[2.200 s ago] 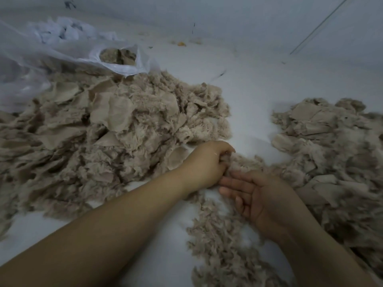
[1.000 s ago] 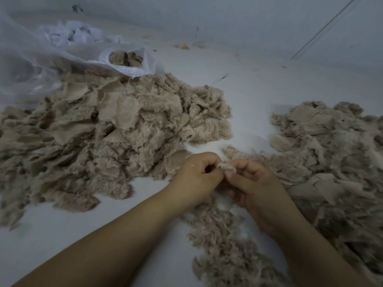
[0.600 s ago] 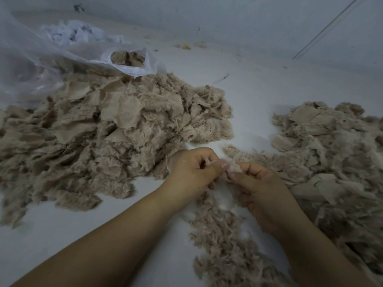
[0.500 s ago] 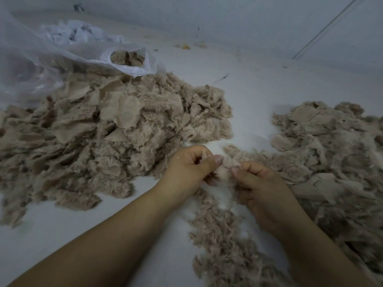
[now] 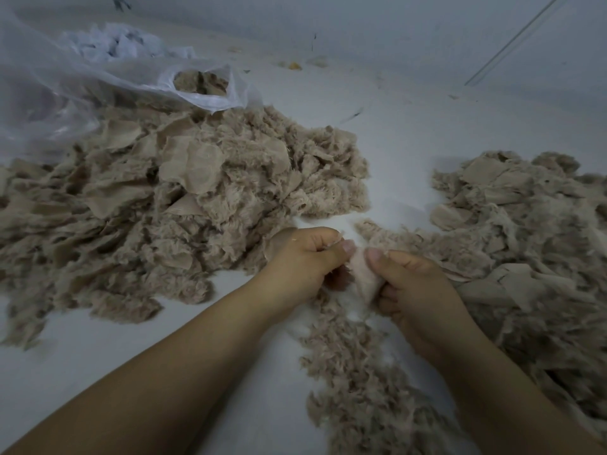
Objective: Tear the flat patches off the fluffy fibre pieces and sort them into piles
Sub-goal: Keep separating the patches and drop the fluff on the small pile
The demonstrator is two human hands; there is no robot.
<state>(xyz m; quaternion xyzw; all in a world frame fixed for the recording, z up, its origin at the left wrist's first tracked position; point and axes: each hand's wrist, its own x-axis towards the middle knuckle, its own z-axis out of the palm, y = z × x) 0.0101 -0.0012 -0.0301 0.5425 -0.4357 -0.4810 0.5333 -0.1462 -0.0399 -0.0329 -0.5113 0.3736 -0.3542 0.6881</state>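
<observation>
At the upper left of the frame, a clear, crumpled plastic bag [image 5: 98, 80] is seen lying on the white surface [image 5: 404, 133], with beige scraps visible through its open mouth. Below it, across the left half of the frame, a large heap of beige fluffy fibre pieces with flat patches [image 5: 170, 205] is spread out.

Near the centre, the left hand [image 5: 302, 261] is clenched on a small pale flat fabric patch [image 5: 363, 274], which is pinched between thumb and curled fingers at its left edge. The same patch is gripped on its right side by the right hand [image 5: 417, 290], its thumb pressed on top and its fingers curled beneath. The patch is thus held between the two hands, just above the surface; whether fluff is attached to its underside cannot be told.

Below the hands, in the lower centre, a narrow strewn pile of loose beige fluff [image 5: 354, 382] is laid out towards the bottom edge. At the right of the frame, a second heap of beige flat patches and fibre [image 5: 525, 244] is piled, reaching the right edge.
</observation>
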